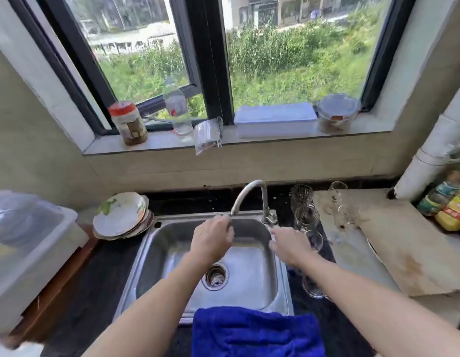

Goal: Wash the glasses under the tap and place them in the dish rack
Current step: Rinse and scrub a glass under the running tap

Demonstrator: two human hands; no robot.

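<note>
Glasses (304, 210) are stood on the counter just right of the sink (151, 253), none lifted. The left hand (212, 240) is curled empty under the tap spout (245, 194); the right hand (290, 244) is reached toward the handle, its grip hidden. Flow should be opened gently.
</note>
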